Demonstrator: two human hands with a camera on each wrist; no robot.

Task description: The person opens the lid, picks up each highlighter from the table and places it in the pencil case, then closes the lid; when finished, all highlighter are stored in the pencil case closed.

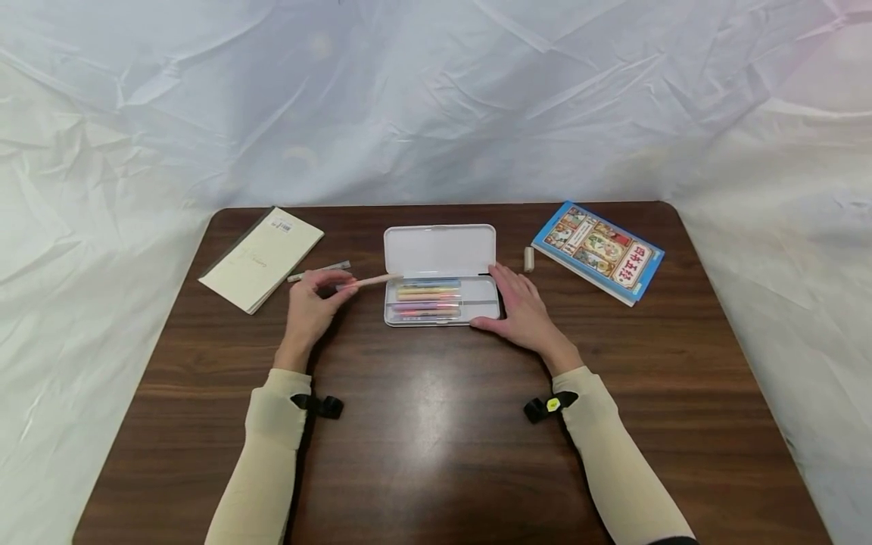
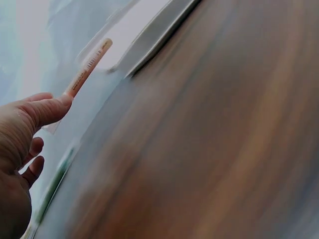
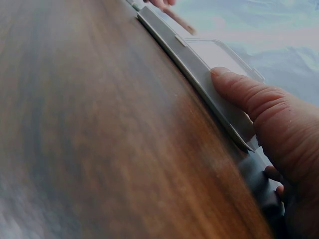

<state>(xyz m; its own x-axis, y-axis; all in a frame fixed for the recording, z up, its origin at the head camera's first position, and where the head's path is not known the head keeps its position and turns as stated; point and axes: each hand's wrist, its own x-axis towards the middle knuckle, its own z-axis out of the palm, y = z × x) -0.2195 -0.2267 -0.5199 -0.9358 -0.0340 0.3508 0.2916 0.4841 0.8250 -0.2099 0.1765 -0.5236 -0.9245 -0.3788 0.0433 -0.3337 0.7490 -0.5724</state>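
Note:
My left hand [image 1: 313, 306] pinches a slim peach-coloured pen [image 1: 373, 281] between thumb and fingertips, its far end reaching the case's left side. Small print shows along the pen [image 2: 88, 68] in the left wrist view. A white metal pencil case [image 1: 480, 310] lies with its lid [image 1: 440, 250] raised at the back. Several pastel pens [image 1: 428, 297] fill the case's left and middle. At the case's right end, my right hand [image 1: 524, 314] grips it, thumb at the front edge and fingers toward the back corner. In the right wrist view, the thumb [image 3: 244, 92] lies over the rim; the other fingers are mostly hidden.
A cream notebook [image 1: 262, 257] lies at the back left, with a thin pale ruler-like strip [image 1: 334, 266] beside it, behind my left hand. A small whitish eraser [image 1: 528, 260] and a blue illustrated book [image 1: 599, 253] are at the back right of the brown table [image 1: 422, 439].

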